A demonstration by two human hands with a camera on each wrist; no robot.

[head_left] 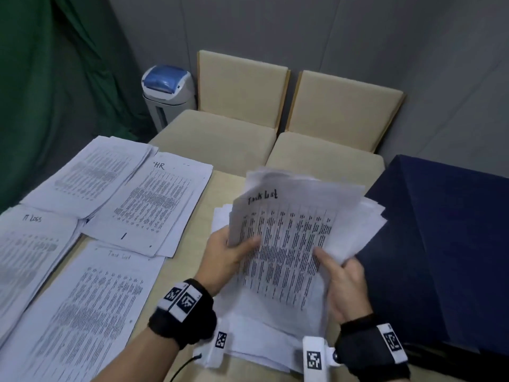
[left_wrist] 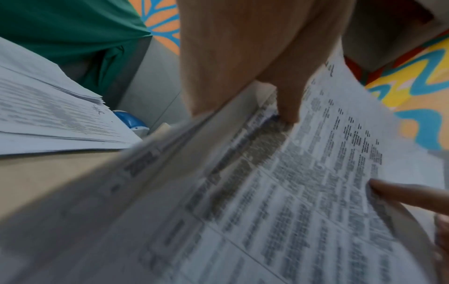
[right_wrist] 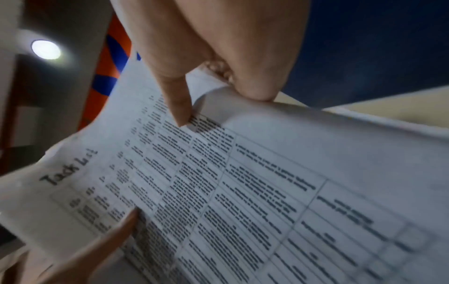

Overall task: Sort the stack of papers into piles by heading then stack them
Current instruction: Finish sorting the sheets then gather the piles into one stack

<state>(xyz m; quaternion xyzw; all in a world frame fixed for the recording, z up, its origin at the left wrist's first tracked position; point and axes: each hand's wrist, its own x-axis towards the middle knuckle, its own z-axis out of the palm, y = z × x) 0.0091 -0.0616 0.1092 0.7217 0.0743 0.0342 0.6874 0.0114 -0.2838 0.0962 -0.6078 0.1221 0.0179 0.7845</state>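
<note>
Both hands grip one creased printed sheet (head_left: 286,244) headed "Task List", lower centre: left hand (head_left: 223,260) pinching its left edge, right hand (head_left: 344,282) its right.

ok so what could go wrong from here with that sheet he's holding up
1. The Task List sheet is lifted off a loose, fanned stack; sheets under it may slide or come along.
2. The sorted piles overlap: the HR pile laps its neighbours, so headings could get mixed.
3. The Task List pile lies across the left hand, so the right hand must let go cleanly.
</note>
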